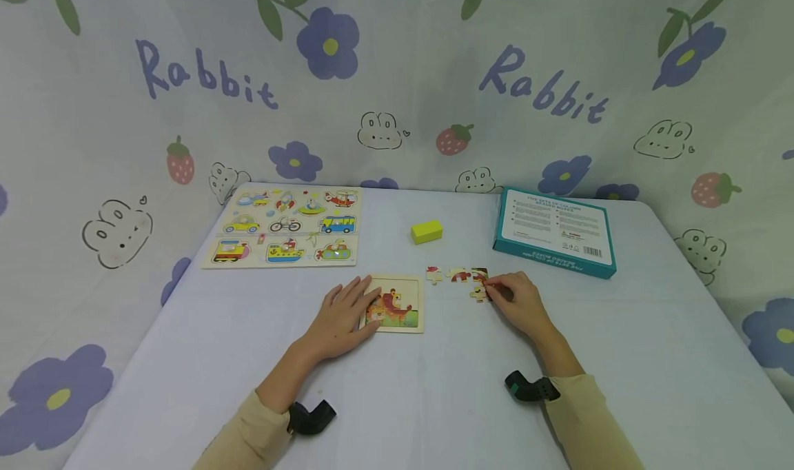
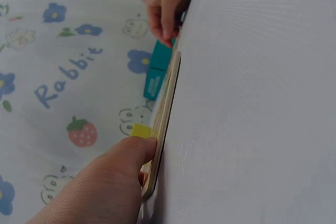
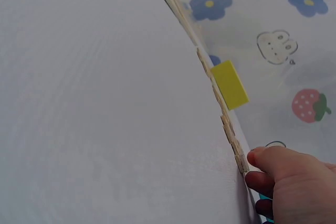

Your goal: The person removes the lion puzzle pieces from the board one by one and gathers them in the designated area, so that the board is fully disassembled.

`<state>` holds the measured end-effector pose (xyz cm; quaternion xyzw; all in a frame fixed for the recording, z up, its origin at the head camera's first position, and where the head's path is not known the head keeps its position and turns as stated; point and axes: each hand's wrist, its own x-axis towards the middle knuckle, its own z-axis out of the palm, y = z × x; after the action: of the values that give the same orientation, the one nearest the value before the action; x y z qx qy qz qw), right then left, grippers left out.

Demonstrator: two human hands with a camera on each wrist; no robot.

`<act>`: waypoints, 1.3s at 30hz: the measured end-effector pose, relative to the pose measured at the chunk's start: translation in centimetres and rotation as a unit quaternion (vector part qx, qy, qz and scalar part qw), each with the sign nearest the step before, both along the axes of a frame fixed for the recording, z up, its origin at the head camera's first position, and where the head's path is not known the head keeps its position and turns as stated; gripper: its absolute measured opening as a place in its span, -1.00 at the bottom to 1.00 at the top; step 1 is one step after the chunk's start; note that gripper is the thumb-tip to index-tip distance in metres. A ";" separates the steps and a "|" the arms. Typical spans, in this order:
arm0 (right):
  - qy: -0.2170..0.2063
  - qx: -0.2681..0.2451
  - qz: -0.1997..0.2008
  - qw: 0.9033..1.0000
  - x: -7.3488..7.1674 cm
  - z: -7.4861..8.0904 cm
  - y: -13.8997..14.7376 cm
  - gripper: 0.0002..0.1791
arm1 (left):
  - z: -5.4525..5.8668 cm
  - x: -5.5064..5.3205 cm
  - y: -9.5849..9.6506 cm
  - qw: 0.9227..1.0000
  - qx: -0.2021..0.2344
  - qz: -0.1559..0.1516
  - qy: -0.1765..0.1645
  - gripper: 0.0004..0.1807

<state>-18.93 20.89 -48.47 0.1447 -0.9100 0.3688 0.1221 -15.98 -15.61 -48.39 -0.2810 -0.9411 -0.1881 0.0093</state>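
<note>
In the head view, a square wooden jigsaw board [image 1: 407, 320] with a partly filled animal picture lies mid-table. My left hand [image 1: 342, 320] rests on its left side with fingers stretched over the picture; the left wrist view shows the thumb [image 2: 137, 149] against the board's edge [image 2: 167, 103]. To the right of the board lie several loose jigsaw pieces [image 1: 459, 275], some pale and some dark red. My right hand [image 1: 520, 303] pinches a jigsaw piece [image 1: 487, 289] at the right end of that group, its thumb and forefinger partly covering it. In the right wrist view, the pieces [image 3: 226, 124] show edge-on.
Behind the pieces stands a yellow block [image 1: 426, 232]. A teal-edged box [image 1: 555, 232] lies at the back right, and a wooden vehicle puzzle board [image 1: 285, 225] at the back left. A printed rabbit-and-flower curtain [image 1: 422, 77] hangs behind the white-covered table [image 1: 397, 401].
</note>
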 end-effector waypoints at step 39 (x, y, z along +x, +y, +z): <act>-0.028 0.017 0.027 0.999 0.2 -0.1 0.7 -0.70 | 0.0 0.2 -0.1 1.000 -0.005 -0.002 0.012 -0.32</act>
<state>-18.76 21.63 -48.58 0.1612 -0.9148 0.3608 0.0838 -15.78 -15.76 -48.42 -0.2850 -0.9412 -0.1803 0.0187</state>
